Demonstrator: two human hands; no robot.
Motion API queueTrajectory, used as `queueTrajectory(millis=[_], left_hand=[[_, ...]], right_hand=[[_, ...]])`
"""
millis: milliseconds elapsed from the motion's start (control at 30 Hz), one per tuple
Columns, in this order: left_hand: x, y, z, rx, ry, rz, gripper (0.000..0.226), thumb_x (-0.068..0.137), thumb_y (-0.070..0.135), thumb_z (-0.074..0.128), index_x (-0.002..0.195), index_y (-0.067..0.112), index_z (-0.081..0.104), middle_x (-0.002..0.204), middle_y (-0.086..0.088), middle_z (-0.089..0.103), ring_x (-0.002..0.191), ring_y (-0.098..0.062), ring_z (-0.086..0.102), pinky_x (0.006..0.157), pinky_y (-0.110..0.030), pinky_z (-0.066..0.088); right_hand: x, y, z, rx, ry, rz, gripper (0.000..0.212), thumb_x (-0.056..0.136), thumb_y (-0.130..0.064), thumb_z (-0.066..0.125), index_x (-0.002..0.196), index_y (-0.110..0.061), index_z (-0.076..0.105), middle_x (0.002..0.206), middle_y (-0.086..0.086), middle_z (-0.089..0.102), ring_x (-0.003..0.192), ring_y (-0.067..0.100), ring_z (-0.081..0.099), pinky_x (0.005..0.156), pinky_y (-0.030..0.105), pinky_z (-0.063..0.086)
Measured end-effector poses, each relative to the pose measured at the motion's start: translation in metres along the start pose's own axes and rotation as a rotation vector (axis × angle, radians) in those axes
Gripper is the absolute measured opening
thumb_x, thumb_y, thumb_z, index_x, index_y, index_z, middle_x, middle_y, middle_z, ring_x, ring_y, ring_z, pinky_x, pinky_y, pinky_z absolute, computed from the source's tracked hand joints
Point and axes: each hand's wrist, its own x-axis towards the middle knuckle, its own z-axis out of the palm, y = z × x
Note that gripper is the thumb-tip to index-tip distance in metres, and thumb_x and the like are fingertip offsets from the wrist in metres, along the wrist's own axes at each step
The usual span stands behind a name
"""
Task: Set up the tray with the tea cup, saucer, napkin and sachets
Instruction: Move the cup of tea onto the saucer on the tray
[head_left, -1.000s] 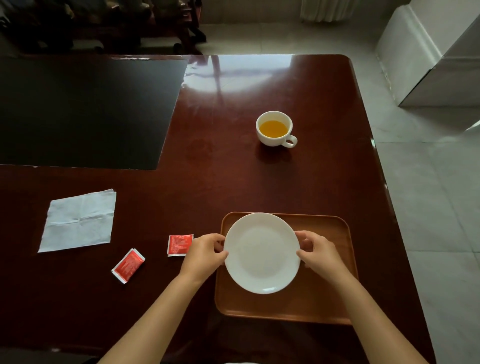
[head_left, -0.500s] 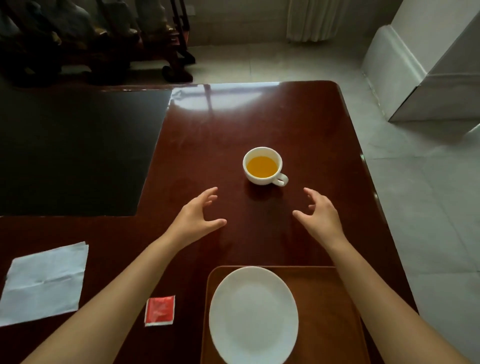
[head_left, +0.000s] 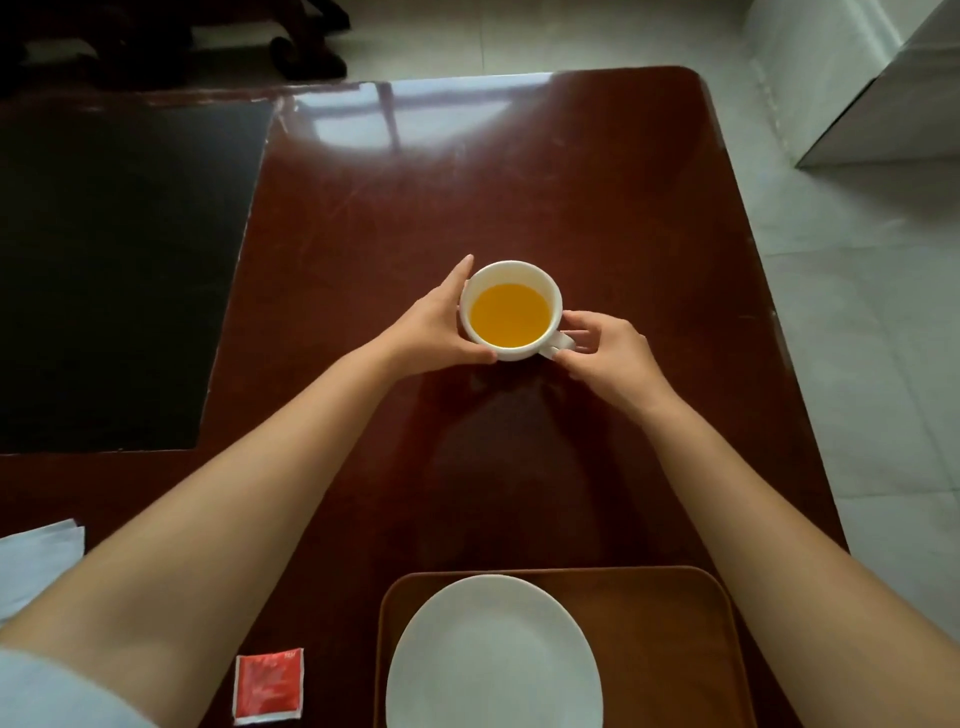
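A white tea cup (head_left: 550, 291) full of amber tea stands on the dark red table, mid-view. My left hand (head_left: 434, 330) cups its left wall. My right hand (head_left: 610, 353) pinches the cup's handle on the right. The cup looks to be resting on the table. Near me lies the brown tray (head_left: 675, 613) with the white saucer (head_left: 493, 657) on its left half. One red sachet (head_left: 267, 686) lies left of the tray. A corner of the white napkin (head_left: 36, 561) shows at the left edge, partly behind my left forearm.
The wooden table (head_left: 519, 182) has a black mat (head_left: 114, 270) covering its far left part. Its right edge drops to a pale tiled floor (head_left: 857, 364). Dark furniture legs stand beyond the far edge, and a white cabinet (head_left: 857, 78) is at top right.
Both hands let go of the saucer on the tray, reached forward and closed on the tea cup. My head moved forward, so the tray now sits at the bottom of the view.
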Motion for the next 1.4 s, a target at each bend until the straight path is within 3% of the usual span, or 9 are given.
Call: queueTrajectory(millis=[67, 267, 467, 600, 833, 1033, 1167, 1400], left_hand=[[0.000, -0.003, 0.002, -0.074, 0.011, -0.008, 0.108, 0.064, 0.016, 0.084, 0.147, 0.019, 0.014, 0.143, -0.003, 0.040, 0.120, -0.015, 0.049, 0.101, -0.037, 0.044], [-0.013, -0.004, 0.004, -0.111, 0.083, 0.091, 0.081, 0.064, 0.012, 0.085, 0.133, 0.017, 0.043, 0.124, 0.001, 0.058, 0.108, -0.011, 0.059, 0.097, -0.036, 0.048], [-0.050, 0.003, 0.004, -0.102, 0.151, 0.158, 0.076, 0.069, 0.006, 0.080, 0.134, 0.021, 0.045, 0.122, 0.002, 0.061, 0.103, -0.002, 0.063, 0.093, -0.032, 0.052], [-0.094, 0.016, 0.009, -0.137, 0.208, 0.196, 0.076, 0.068, 0.008, 0.081, 0.134, 0.020, 0.046, 0.118, 0.001, 0.063, 0.102, -0.004, 0.064, 0.091, -0.033, 0.053], [-0.187, 0.028, 0.036, -0.084, 0.270, 0.217, 0.079, 0.066, 0.016, 0.083, 0.135, 0.017, 0.045, 0.114, 0.004, 0.064, 0.097, -0.002, 0.065, 0.083, -0.016, 0.052], [-0.253, 0.020, 0.072, -0.099, 0.288, 0.171, 0.078, 0.066, 0.024, 0.083, 0.133, 0.024, 0.044, 0.116, 0.010, 0.062, 0.099, 0.004, 0.062, 0.082, -0.011, 0.050], [-0.283, 0.013, 0.095, -0.062, 0.319, 0.130, 0.080, 0.066, 0.023, 0.083, 0.135, 0.018, 0.043, 0.120, 0.000, 0.063, 0.100, -0.001, 0.061, 0.083, -0.010, 0.049], [-0.314, 0.005, 0.127, -0.076, 0.350, 0.100, 0.081, 0.066, 0.028, 0.083, 0.125, 0.051, 0.032, 0.116, 0.024, 0.053, 0.099, 0.016, 0.054, 0.080, -0.005, 0.047]], right_hand=[[0.000, 0.003, 0.001, 0.048, 0.005, -0.005, 0.043, 0.077, -0.010, 0.067, 0.119, -0.019, 0.060, 0.105, 0.008, 0.071, 0.092, 0.016, 0.067, 0.087, 0.045, 0.054], [-0.003, 0.003, 0.002, 0.092, 0.027, -0.026, 0.042, 0.079, -0.003, 0.064, 0.118, -0.019, 0.062, 0.103, 0.007, 0.071, 0.090, 0.015, 0.067, 0.090, 0.041, 0.053], [-0.025, -0.003, -0.012, 0.155, -0.029, -0.070, 0.043, 0.079, 0.003, 0.062, 0.116, -0.019, 0.063, 0.103, 0.006, 0.071, 0.092, 0.016, 0.067, 0.091, 0.044, 0.053], [-0.058, -0.014, -0.025, 0.191, -0.087, -0.128, 0.043, 0.079, 0.005, 0.064, 0.117, -0.015, 0.062, 0.106, 0.010, 0.070, 0.094, 0.018, 0.067, 0.090, 0.045, 0.053], [-0.140, -0.012, -0.026, 0.181, -0.184, -0.153, 0.043, 0.080, 0.001, 0.066, 0.120, -0.015, 0.059, 0.108, 0.008, 0.069, 0.093, 0.016, 0.068, 0.082, 0.040, 0.057], [-0.196, 0.004, -0.012, 0.177, -0.256, -0.170, 0.047, 0.080, -0.002, 0.067, 0.109, -0.038, 0.059, 0.102, -0.002, 0.071, 0.091, 0.010, 0.068, 0.077, 0.030, 0.058], [-0.224, 0.015, -0.006, 0.180, -0.295, -0.178, 0.046, 0.078, -0.011, 0.070, 0.104, -0.047, 0.059, 0.101, -0.012, 0.070, 0.093, 0.005, 0.067, 0.074, 0.023, 0.058], [-0.249, 0.041, 0.007, 0.138, -0.314, -0.155, 0.045, 0.080, -0.007, 0.068, 0.113, -0.034, 0.059, 0.107, -0.008, 0.068, 0.097, 0.005, 0.065, 0.078, 0.024, 0.057]])
